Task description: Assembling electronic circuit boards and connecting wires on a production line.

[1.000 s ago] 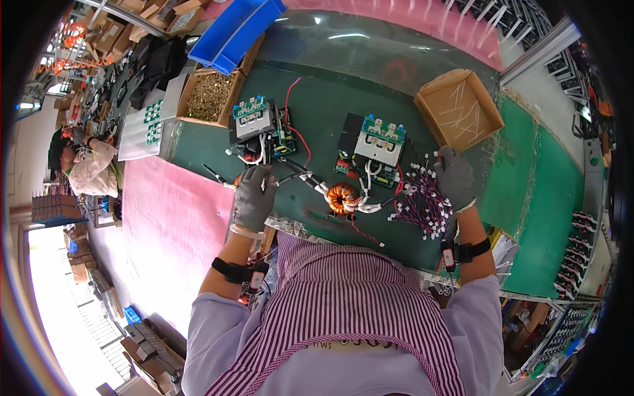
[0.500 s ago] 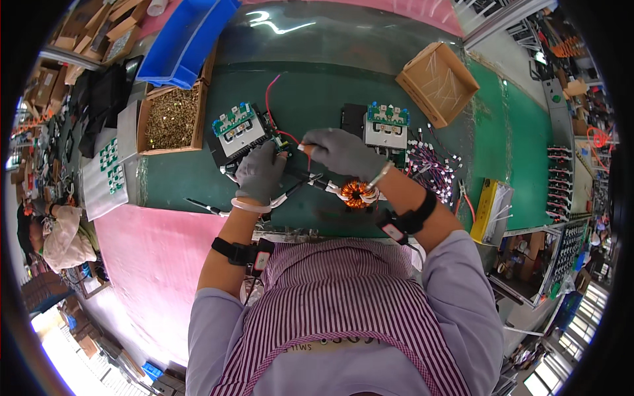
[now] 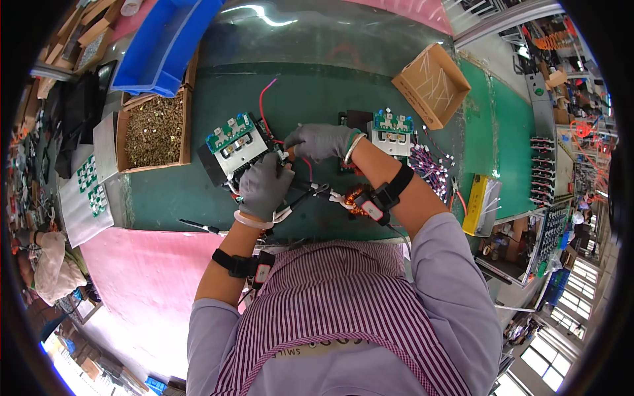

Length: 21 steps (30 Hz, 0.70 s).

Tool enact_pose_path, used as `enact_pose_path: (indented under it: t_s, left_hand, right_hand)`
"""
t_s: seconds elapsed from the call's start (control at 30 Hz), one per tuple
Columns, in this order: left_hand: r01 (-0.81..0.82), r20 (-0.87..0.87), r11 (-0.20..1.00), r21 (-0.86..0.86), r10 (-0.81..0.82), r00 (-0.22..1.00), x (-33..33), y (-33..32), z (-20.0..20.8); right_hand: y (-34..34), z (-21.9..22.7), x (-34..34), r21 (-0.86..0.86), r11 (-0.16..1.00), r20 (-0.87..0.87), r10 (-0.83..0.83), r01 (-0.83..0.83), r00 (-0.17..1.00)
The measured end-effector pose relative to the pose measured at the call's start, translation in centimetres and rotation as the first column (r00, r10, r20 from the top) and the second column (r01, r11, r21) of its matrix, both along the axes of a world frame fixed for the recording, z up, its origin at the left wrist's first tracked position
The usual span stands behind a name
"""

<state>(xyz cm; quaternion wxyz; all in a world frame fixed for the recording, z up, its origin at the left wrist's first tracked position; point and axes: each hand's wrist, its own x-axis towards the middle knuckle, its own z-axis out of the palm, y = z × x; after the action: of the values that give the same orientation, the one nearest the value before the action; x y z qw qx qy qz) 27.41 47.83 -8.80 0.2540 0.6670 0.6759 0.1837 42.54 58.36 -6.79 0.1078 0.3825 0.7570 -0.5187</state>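
Note:
A black module with a silver plate and a green circuit board (image 3: 229, 134) lies tilted on the green bench mat. At its near right corner, my left hand (image 3: 265, 188), in a grey glove, has its fingers curled closed; what they grip is hidden. My right hand (image 3: 321, 142), also gloved, pinches a thin red wire (image 3: 263, 105) beside the module's right edge. The fingertips of both hands are close together. Black and white cables (image 3: 300, 198) run below the hands to a copper-wound ring coil (image 3: 356, 198), partly covered by my right forearm.
A second module (image 3: 391, 135) lies to the right, beside a bundle of small wires (image 3: 430, 165). At the left stand a box of brass-coloured parts (image 3: 187, 142) and a blue bin (image 3: 155, 79). A cardboard box (image 3: 422, 99) and a yellow box (image 3: 473, 204) are at the right.
My right hand has come left and down toward the module and my left fingertips. The view has shifted slightly; my left hand stays at the module's corner.

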Motion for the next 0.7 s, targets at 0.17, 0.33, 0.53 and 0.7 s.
enact_pose_path:
  t_s: [0.17, 0.33, 0.53, 0.7]
  left_hand:
    - [0.005, -0.028, 0.997, -0.071, -0.007, 1.0, 0.0, 0.1, -0.5]
    - [-0.007, 0.04, 1.0, 0.011, 0.007, 0.999, -0.2, -0.1, -0.8]
    - [0.01, 0.022, 0.998, 0.06, -0.011, 1.0, 0.0, -0.1, -0.8]
    - [0.008, 0.002, 0.999, 0.039, -0.009, 1.0, 0.1, -0.1, -0.9]
  right_hand:
    - [2.0, 0.1, -0.8, -0.186, 0.971, 0.087, 0.168, -0.15, 0.982]
    - [1.6, -1.3, -0.6, 0.037, 0.978, -0.027, 0.207, -0.206, 0.978]
    - [1.2, -2.4, -0.7, 0.08, 0.978, -0.003, 0.192, -0.191, 0.981]
    - [0.8, -1.5, -1.1, 0.063, 0.987, 0.059, 0.142, -0.146, 0.988]
